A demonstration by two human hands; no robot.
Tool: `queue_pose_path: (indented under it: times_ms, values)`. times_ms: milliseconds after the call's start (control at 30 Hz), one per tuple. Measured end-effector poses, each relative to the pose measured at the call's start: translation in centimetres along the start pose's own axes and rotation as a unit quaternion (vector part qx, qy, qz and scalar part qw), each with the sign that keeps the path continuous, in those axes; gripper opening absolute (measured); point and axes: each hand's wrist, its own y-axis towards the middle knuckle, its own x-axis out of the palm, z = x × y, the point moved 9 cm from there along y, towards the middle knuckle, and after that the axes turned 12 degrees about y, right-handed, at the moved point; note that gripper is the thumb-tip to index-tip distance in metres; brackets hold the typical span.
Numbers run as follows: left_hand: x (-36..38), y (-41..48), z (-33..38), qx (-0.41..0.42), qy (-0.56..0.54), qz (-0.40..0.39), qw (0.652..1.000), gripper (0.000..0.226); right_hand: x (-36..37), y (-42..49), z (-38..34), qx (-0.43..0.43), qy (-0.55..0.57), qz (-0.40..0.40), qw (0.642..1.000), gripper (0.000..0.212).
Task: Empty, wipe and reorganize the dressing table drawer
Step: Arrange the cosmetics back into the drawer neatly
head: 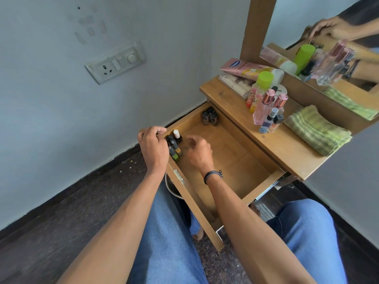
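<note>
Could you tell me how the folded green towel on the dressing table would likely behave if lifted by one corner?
The green towel looks soft and woven, so it would probably droop and unfold. Its stacked folds suggest it is light and unlikely to slide.

Open light-brown wooden drawer [242, 154], smooth matt grain; folded green striped woven cloth [316, 131], coarse, at the tabletop's right edge; clear glossy glass perfume bottles [264, 108]; glossy pink plastic tube [244, 67].

We're seeing a tan wooden drawer [231, 152] and worktop [287, 148], a green-and-cream striped towel [316, 131], a lime green cap [265, 78], a pink tube [242, 67], rose-gold perfume caps [269, 96], and we're wearing blue jeans [170, 242].
</note>
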Motion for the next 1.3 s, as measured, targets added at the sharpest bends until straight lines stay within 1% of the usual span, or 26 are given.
queue_pose_path:
  times_ms: [100, 267, 567, 700, 767, 867, 933, 1100, 1233, 1300]
  values:
    - [-0.2, 0.0, -0.3, -0.011, -0.008, 0.013, 1.000, 0.037, 1.0, 0.5, -0.2, -0.007, -0.008, -0.042, 0.999, 0.065]
    - [-0.2, 0.0, -0.4, -0.018, -0.011, 0.014, 1.000, 0.037, 1.6, 0.6, -0.2, -0.016, 0.012, -0.075, 0.997, 0.064]
    - [0.2, 0.1, -0.7, -0.025, -0.015, 0.003, 1.000, 0.032, 1.6, 0.4, -0.2, -0.018, 0.012, -0.069, 0.997, 0.061]
    - [0.3, 0.1, -0.9, -0.025, -0.014, 0.003, 1.000, 0.031, 1.5, 0.2, -0.5, -0.021, -0.012, -0.071, 0.997, 0.071]
    - [0.3, 0.2, -0.9, -0.025, -0.013, 0.002, 1.000, 0.031, 1.7, 0.2, -0.7, -0.031, -0.019, -0.089, 0.995, 0.076]
    - [0.4, 0.2, -0.9, -0.022, -0.010, -0.001, 1.000, 0.030, 2.2, 0.0, -0.9, -0.038, -0.024, -0.113, 0.993, 0.074]
    - [0.4, 0.2, -0.9, -0.023, -0.007, -0.005, 1.000, 0.030, 2.1, 0.2, -0.8, -0.041, -0.012, -0.106, 0.993, 0.071]
    - [0.4, 0.2, -0.8, -0.022, -0.003, -0.006, 1.000, 0.030, 1.3, 0.2, -0.9, -0.043, 0.000, -0.078, 0.996, 0.055]
    - [0.3, 0.2, -0.7, -0.019, 0.001, -0.006, 1.000, 0.031, 1.9, 0.1, -1.1, -0.057, -0.021, -0.093, 0.994, 0.065]
    - [0.3, 0.2, -0.7, -0.018, 0.003, -0.007, 1.000, 0.031, 2.1, 0.2, -1.1, -0.062, -0.035, -0.098, 0.993, 0.064]
